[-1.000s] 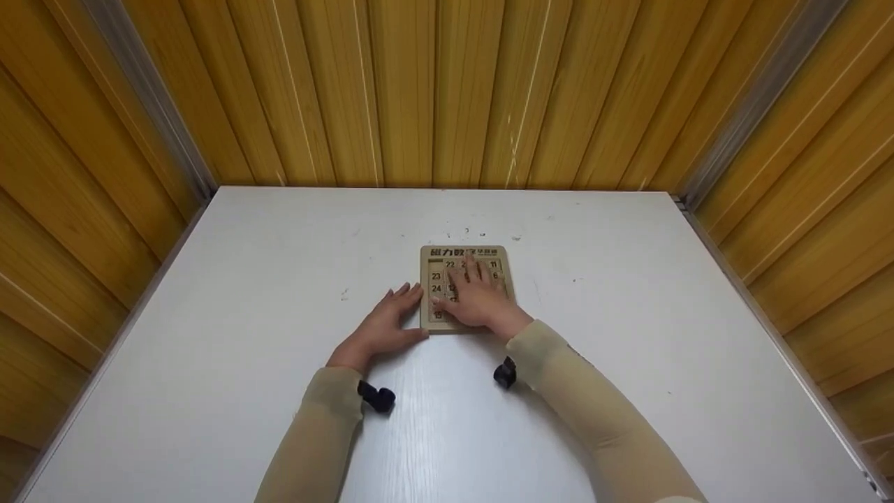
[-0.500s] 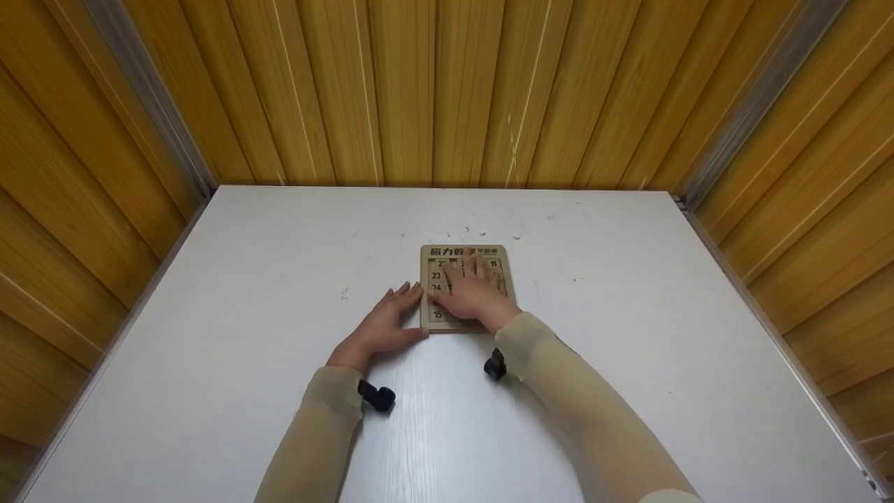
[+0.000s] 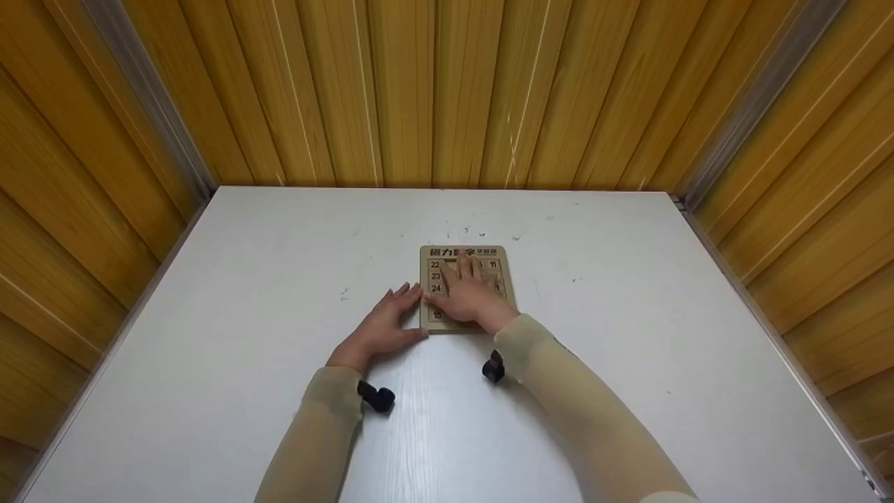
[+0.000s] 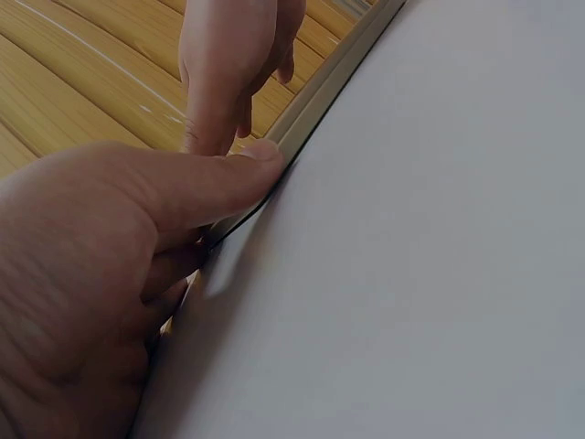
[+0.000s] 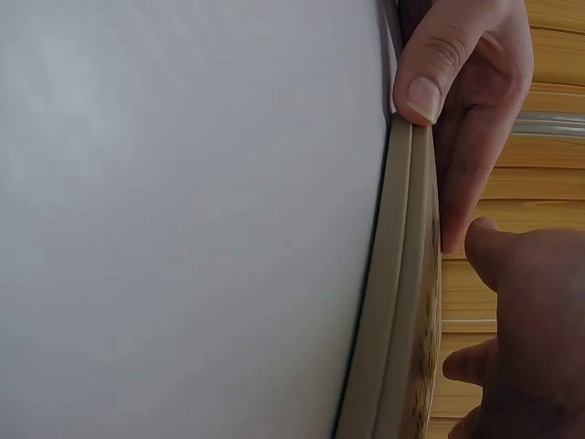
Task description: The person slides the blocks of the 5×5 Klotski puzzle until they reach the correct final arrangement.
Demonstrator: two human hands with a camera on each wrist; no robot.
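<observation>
A wooden sliding number puzzle (image 3: 508, 279) lies flat on the white table, dark printed characters along its far edge. My left hand (image 3: 383, 325) steadies its left side, fingers straight along that edge and thumb against the near left corner, as the right wrist view also shows. Over the numbered tiles, my right hand (image 3: 471, 297) spreads its fingers, fingertips on the upper rows. Tile 22 (image 3: 435, 265) sits in the top left corner, with a dark gap partly visible to its right. The right palm and fingers hide many middle tiles.
The white table (image 3: 244, 293) extends around the puzzle, with small dark marks (image 3: 482, 234) beyond it. Yellow wood-grain panels (image 3: 405, 91) rise at the back and sides. Black cameras (image 3: 377, 397) hang at both wrists.
Tile 22 has slid left into the top left corner, and the gap there is now to its right. My right hand has moved slightly left; the left hand stays in place.
</observation>
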